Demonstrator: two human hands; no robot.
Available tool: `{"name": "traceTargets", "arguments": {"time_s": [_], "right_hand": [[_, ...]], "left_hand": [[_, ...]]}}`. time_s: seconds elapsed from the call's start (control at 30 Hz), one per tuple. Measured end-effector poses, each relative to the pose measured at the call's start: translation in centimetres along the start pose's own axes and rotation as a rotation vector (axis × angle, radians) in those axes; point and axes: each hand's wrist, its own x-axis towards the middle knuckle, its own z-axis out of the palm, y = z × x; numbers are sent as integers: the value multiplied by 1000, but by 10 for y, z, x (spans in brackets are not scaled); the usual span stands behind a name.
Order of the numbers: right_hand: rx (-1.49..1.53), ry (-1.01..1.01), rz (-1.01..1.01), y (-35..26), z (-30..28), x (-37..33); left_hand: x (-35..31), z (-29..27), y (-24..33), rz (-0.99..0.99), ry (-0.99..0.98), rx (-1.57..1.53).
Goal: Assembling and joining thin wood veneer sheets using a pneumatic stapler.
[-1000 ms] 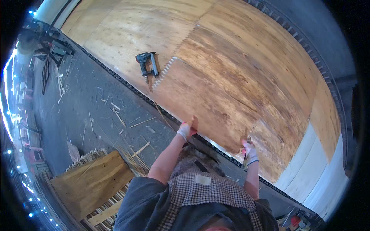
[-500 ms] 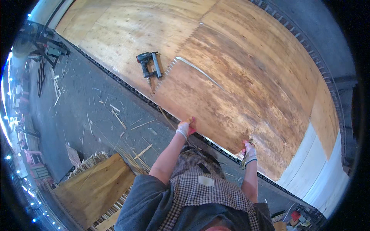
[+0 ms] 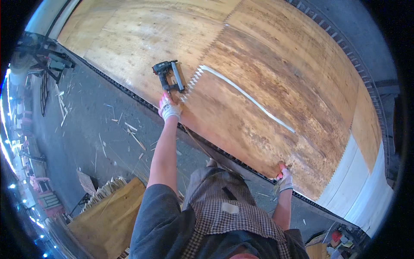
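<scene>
Veneer sheet [image 3: 230, 123] between left hand [image 3: 169, 108] and right hand [image 3: 284, 178]
Left loosely open by its toothed corner; right curled at the near edge, hold unclear.

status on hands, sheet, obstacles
Left hand at staple gun. Right hand at near edge of wood sheet. Pale strip along sheet's far side. Possible obstruction: that gun, beside jagged seam.

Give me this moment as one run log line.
Left hand: by handle end of power tool | Right hand: at near edge of wood sheet | Pale strip: curved, right of tool
</scene>
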Motion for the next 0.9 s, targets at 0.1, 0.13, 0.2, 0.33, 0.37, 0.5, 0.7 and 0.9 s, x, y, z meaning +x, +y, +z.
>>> {"name": "traceTargets", "arguments": {"time_s": [0.1, 0.13, 0.2, 0.33, 0.37, 0.5, 0.7, 0.9], "right_hand": [[191, 39, -23, 5, 7, -15], [209, 65, -2, 11, 2, -9], [216, 29, 14, 28, -9, -5], [262, -6, 1, 37, 2, -11], [303, 41, -21, 34, 8, -16], [370, 118, -43, 33, -6, -26], [222, 135, -84, 3, -14, -25], [81, 268, -111, -12, 31, 1]], "left_hand": [[27, 2, -11, -14, -115, 95], [34, -6, -10, -41, -182, 114], [45, -17, -23, -73, -245, 136], [65, -37, -66, -61, 153, 229], [52, -31, -66, 166, 63, 47], [-88, -41, 60, 732, -479, -47], [-146, 13, 84, 793, -324, -89], [-129, 11, 64, 690, -311, -66]]}}
